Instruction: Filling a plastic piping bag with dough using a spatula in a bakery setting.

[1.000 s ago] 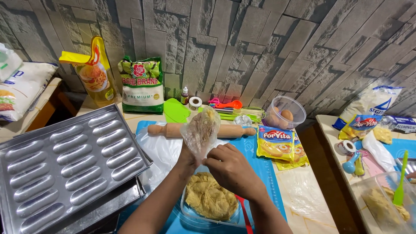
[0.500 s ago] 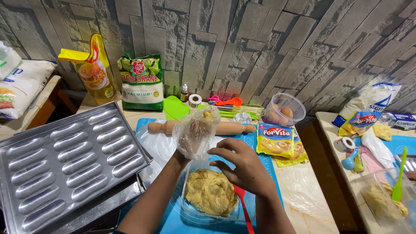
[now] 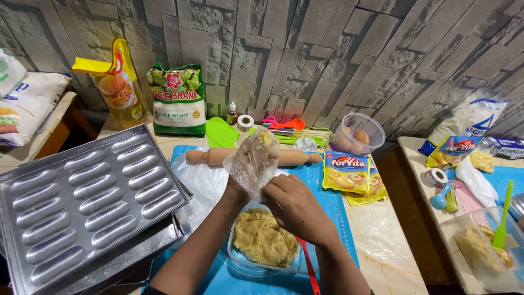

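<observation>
- The left hand is raised over the blue mat, inside a clear plastic glove that is smeared with dough and stands up loose and crumpled above the wrist.
- The right hand is just beside it, its fingers closed on the lower edge of the glove near the left wrist; the two hands are together, touching through the plastic.
- How the left fingers are set inside the glove cannot be told, as the crumpled plastic hides them.
- Directly below the hands sits a clear plastic tub on the mat, holding a lump of yellow dough.
- A red-handled tool lies at the tub's right side, under the right forearm.
- A wooden rolling pin lies across the far end of the mat, behind the glove.
- A sheet of clear plastic lies on the mat to the left of the hands.
- On the left, a metal baking tray with rows of long oval moulds rests on top of another tray.
- Right of the mat lie yellow packets, and behind them stands a clear bowl of eggs.
- Against the stone-pattern wall stand a pouch of cooking oil and a green-and-white bag.
- A second table at the far right bears another tub with dough and a green spatula.
</observation>
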